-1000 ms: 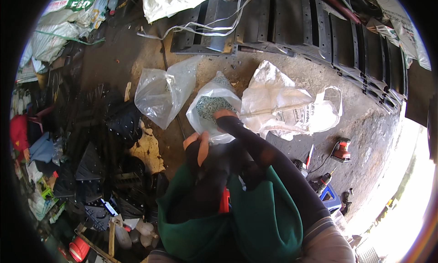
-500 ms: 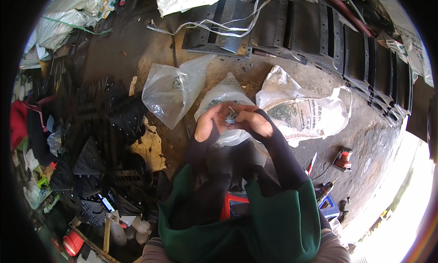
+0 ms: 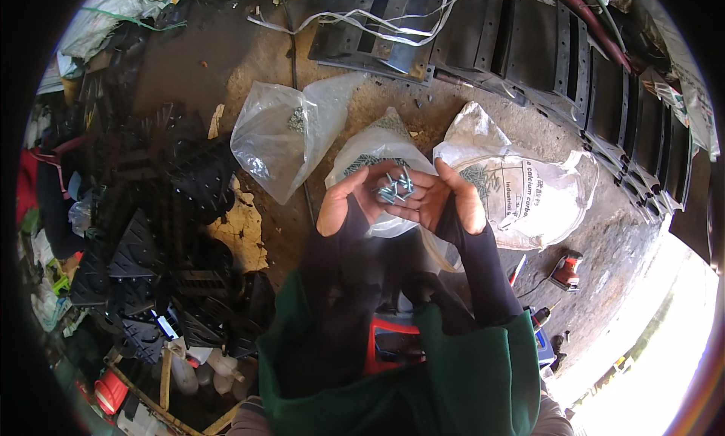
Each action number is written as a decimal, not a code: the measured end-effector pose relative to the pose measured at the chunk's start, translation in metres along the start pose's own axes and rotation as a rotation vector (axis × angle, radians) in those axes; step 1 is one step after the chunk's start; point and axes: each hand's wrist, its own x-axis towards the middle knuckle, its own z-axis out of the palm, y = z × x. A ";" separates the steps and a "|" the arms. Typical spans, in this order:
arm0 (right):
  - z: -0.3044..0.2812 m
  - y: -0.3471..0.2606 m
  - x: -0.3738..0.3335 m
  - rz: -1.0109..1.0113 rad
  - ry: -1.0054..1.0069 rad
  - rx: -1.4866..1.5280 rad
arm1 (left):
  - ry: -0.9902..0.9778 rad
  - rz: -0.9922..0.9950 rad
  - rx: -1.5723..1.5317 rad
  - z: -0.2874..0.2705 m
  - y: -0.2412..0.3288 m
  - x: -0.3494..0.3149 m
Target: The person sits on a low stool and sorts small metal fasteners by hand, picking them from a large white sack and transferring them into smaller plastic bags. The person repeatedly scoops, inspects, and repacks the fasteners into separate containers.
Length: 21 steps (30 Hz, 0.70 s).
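While both palms face up and meet over my lap, my left hand (image 3: 355, 202) and right hand (image 3: 445, 198) form one shallow cup, fingers half curled, holding a small heap of silver bolts (image 3: 394, 185) where the two palms join. The heap rests loose, gripped by neither hand. Risk, as I judge it: if the palms part or tilt, bolts would drop through the seam onto the dirt floor (image 3: 226, 66) and scatter among the black plastic parts (image 3: 174, 209) at my left. Just beyond my fingers stands an open clear bag (image 3: 377, 145) with more bolts inside. To its left lies a second clear bag (image 3: 283, 130), nearly empty, a few small fasteners near its top. To the right sits a white printed sack (image 3: 529, 194), mouth open, small hardware showing at its neck
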 end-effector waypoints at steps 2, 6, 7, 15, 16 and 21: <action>-0.003 -0.001 -0.005 -0.005 0.014 0.033 | 0.004 0.000 -0.006 0.005 0.002 -0.002; -0.011 -0.009 -0.025 -0.073 -0.061 0.060 | -0.036 -0.032 -0.091 0.022 0.005 -0.007; -0.013 -0.012 -0.033 -0.104 -0.055 0.001 | -0.068 -0.028 -0.114 0.027 0.004 -0.006; -0.035 -0.046 -0.118 -0.341 0.213 -0.210 | -0.263 -0.238 -0.099 0.062 -0.047 0.021; -0.039 -0.049 -0.124 -0.371 0.333 -0.284 | -0.315 -0.230 -0.084 0.065 -0.056 0.028; -0.053 -0.046 -0.126 -0.438 0.747 -0.473 | -0.100 -0.269 0.096 0.073 -0.096 0.044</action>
